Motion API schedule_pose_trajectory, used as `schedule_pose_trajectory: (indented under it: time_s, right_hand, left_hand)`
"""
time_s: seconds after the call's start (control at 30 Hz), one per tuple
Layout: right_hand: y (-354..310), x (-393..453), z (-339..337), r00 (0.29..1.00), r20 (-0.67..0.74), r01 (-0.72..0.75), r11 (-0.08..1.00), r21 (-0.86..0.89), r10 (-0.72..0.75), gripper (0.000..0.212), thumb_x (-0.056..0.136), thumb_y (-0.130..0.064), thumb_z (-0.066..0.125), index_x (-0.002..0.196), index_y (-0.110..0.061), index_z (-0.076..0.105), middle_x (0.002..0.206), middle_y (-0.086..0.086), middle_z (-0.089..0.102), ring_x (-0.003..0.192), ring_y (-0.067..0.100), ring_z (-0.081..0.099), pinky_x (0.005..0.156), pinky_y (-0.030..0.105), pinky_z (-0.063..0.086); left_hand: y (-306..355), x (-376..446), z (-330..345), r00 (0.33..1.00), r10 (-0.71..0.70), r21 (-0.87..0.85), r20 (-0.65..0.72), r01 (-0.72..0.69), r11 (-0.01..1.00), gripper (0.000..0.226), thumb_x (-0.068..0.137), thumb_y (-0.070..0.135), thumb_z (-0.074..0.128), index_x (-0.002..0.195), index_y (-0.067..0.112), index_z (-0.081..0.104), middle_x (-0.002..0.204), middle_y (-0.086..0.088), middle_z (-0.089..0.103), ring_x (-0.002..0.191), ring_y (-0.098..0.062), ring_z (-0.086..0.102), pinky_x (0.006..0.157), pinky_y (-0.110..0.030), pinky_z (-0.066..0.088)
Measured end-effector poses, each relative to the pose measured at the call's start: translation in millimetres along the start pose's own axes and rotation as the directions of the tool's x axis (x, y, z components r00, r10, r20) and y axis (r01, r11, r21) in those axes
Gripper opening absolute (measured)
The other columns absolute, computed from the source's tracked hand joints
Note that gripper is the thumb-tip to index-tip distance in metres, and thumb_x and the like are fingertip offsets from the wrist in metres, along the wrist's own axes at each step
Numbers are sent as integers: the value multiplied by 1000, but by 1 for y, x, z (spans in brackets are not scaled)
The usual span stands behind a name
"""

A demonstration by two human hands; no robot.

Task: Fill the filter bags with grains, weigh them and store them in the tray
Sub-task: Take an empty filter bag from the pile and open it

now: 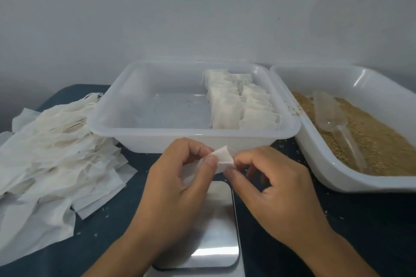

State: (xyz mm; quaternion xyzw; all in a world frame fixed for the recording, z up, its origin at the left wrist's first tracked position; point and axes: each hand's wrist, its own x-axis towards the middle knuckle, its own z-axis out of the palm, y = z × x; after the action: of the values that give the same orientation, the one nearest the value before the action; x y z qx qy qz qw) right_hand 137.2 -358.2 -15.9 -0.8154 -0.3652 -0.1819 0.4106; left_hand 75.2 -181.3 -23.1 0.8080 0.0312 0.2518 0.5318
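A small white filter bag (pixel 222 158) is held above the steel scale (pixel 216 227), pinched from both sides. My left hand (pixel 177 186) grips its left part with thumb and fingers. My right hand (pixel 274 189) pinches its right edge. Behind the hands stands the clear storage tray (pixel 157 135), with several filled bags (pixel 238 105) lined up in its right half. To the right, a white tray (pixel 337 177) holds brown grains (pixel 373 139) and a clear plastic scoop (pixel 333 117) lying on them.
A heap of empty filter bags (pixel 54 155) with strings covers the left of the dark blue table (pixel 360 231). Loose grains are scattered on the table around the scale. A plain wall rises behind the trays.
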Motion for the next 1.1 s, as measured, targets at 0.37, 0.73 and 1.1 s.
schedule_pose_trajectory:
  time_s: [0.37, 0.73, 1.1]
  right_hand:
    - [-13, -4, -13, 989, 145, -2, 979, 206, -28, 11, 101, -31, 58, 106, -22, 63, 67, -13, 63, 48, 15, 58, 44, 32, 45]
    - [-7, 1, -38, 929, 369, -111, 959, 259, 8, 18, 102, -35, 57, 90, -27, 66, 75, -9, 64, 63, 11, 70, 56, 22, 52]
    - [-2, 14, -60, 863, 505, -167, 929, 330, -24, 32, 100, -47, 59, 102, -16, 68, 83, -4, 75, 61, 22, 71, 51, 43, 57]
  left_hand:
    - [7, 0, -19, 890, 39, -119, 455, 17, 993, 66, 86, 39, 81, 140, 49, 44, 132, 15, 63, 127, -10, 60, 93, -14, 50]
    - [32, 28, -15, 730, -19, 71, 683, -41, 997, 27, 91, 19, 68, 111, 38, 64, 102, 14, 70, 91, -3, 67, 75, -20, 50]
    - [45, 48, 4, 416, 141, -209, 898, 124, 970, 41, 96, -2, 62, 99, 39, 62, 94, 23, 62, 88, 3, 59, 79, -12, 45]
